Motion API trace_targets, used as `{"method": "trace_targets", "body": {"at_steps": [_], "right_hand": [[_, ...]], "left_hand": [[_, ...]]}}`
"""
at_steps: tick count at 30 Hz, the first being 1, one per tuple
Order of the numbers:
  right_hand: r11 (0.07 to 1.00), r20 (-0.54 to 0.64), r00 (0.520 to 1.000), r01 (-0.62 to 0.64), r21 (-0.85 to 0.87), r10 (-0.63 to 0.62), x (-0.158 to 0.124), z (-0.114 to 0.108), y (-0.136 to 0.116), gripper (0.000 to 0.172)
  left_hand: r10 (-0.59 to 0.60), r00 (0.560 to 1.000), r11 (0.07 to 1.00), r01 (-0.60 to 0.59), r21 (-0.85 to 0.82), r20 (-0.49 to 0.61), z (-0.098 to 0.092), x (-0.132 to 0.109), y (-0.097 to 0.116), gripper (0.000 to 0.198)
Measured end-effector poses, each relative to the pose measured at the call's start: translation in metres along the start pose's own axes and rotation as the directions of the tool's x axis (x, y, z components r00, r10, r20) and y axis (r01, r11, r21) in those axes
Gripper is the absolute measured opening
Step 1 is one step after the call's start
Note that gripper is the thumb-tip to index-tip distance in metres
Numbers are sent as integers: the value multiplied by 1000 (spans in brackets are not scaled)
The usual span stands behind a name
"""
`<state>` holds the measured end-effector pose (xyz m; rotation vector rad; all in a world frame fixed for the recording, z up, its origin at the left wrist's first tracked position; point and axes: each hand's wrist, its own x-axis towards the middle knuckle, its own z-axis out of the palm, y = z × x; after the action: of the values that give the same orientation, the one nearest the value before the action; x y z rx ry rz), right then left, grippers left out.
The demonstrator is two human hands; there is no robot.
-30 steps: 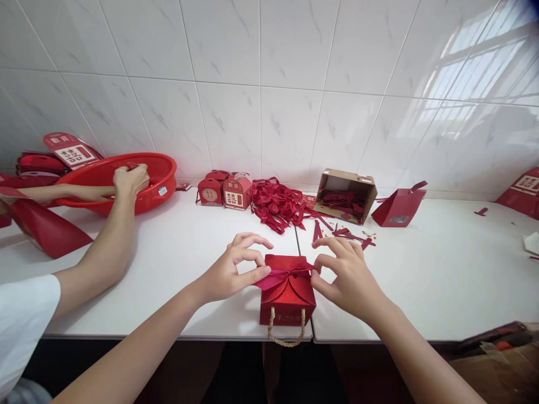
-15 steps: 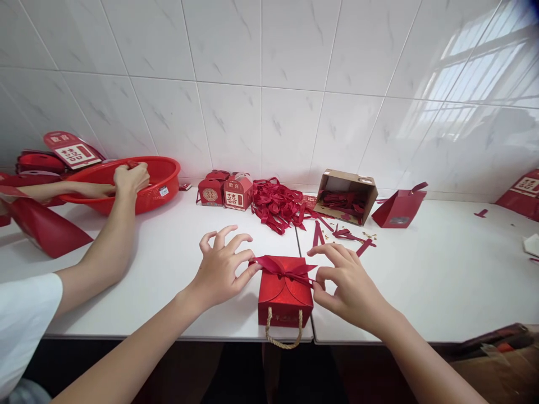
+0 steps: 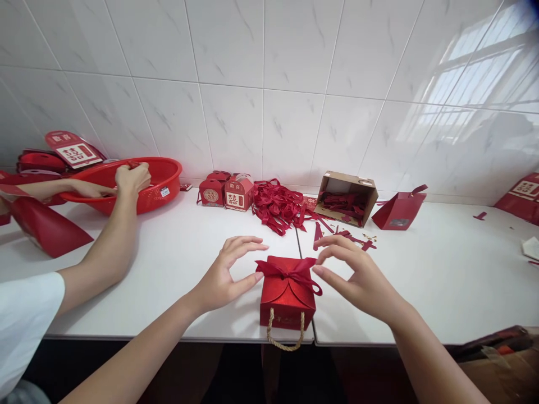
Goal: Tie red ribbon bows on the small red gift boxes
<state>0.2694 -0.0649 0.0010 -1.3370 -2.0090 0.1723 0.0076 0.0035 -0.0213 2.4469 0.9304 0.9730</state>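
Ribbon pile behind the box

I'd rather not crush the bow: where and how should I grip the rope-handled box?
I'd probably grip the rope-handled box low on its left and right walls, from both sides: it stands upright, with the ribbon bow across its top.

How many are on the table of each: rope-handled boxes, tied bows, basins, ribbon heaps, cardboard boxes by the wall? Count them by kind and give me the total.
Rope-handled box: 1
Tied bow: 1
Red basin: 1
Ribbon heap: 1
Cardboard box: 1
Total: 5
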Motion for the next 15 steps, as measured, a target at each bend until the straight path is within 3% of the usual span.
{"method": "trace_targets", "body": {"at_steps": [3, 10, 15], "right_hand": [[997, 33, 997, 71, -32, -70, 7, 14, -11, 13], [990, 26, 993, 119, -80, -117, 14, 42, -15, 12], [995, 8, 996, 92, -35, -92, 12, 48, -10, 11]], "left_hand": [[28, 998, 995, -23, 97, -59, 5, 2, 6, 10], [151, 981, 962, -117, 248, -125, 9, -9, 12, 11], [119, 984, 960, -80, 268, -131, 11, -17, 8, 13]]}}
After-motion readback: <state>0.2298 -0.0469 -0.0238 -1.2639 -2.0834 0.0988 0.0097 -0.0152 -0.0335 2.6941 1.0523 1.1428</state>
